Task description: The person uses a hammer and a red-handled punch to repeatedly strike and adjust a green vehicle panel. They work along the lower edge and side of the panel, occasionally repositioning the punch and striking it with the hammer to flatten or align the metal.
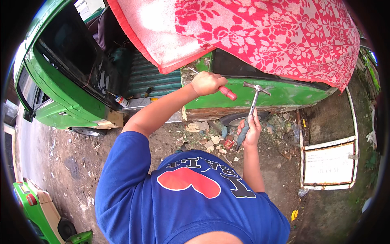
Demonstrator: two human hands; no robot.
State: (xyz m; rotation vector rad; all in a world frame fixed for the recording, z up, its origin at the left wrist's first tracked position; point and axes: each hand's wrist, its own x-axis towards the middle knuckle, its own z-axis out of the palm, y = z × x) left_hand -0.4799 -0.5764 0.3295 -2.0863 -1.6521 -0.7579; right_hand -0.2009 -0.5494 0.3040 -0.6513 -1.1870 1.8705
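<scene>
My left hand (206,83) is closed round a screwdriver (228,93) with a red handle. Its thin shaft slants up and left to the worn, bare edge of a green vehicle's body panel (239,91); whether the tip touches the metal I cannot tell. In my right hand (252,129) is a hammer (254,101) with a metal shaft and a dark grip. The hammer's head is raised just right of the red handle, apart from it, in front of the green panel.
A red and pink floral blanket (260,36) drapes over the vehicle. A spray can (121,101) stands on the sill of the left opening. Rubble (211,142) litters the ground below the panel. A white-framed board (329,162) lies at right; another green vehicle (40,211) is at lower left.
</scene>
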